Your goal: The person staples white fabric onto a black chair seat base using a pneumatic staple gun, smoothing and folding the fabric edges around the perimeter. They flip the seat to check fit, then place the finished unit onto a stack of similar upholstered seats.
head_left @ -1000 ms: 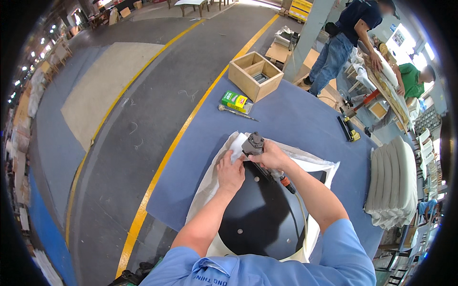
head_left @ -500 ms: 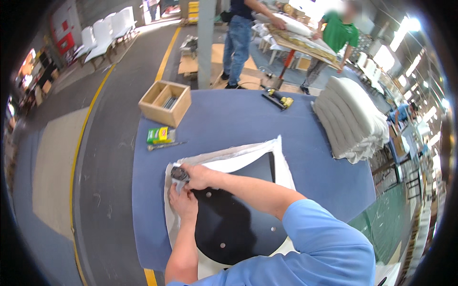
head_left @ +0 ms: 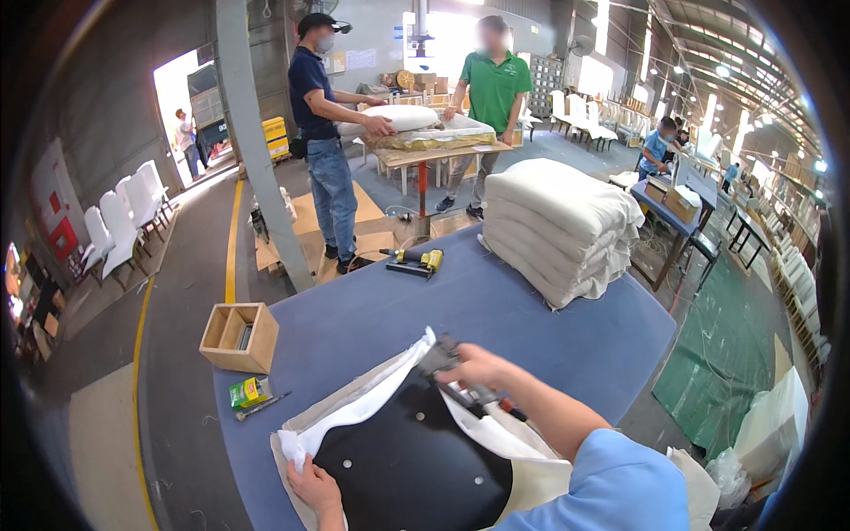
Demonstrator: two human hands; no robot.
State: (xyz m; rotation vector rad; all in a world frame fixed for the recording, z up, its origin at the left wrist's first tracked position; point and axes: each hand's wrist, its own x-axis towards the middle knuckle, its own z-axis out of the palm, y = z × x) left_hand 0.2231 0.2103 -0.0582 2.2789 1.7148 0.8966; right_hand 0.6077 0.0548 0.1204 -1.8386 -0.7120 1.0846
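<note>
On the blue table lies a black panel (head_left: 398,460) with several round holes, lying over white fabric (head_left: 359,416) whose edges are partly folded in over it. My left hand (head_left: 316,488) closes on the fabric at the left corner, fingertips pinching the bunched cloth. My right hand (head_left: 482,368) grips a dark staple gun (head_left: 437,357) by its handle. The gun's nose is beside the fabric's far corner, right of the pointed cloth tip; contact cannot be made out. A hose fitting shows below the right wrist.
A wooden box (head_left: 258,345), a green-yellow packet (head_left: 250,392) and a thin metal tool (head_left: 263,405) lie on the left of the table (head_left: 354,319). Farther off are a yellow-black power tool (head_left: 416,262) and stacked padded cloth (head_left: 558,230). Two people work at another table.
My right hand with the staple gun has moved away from the left corner toward the far right corner. My left hand stays at the left corner. The view has tilted up.
</note>
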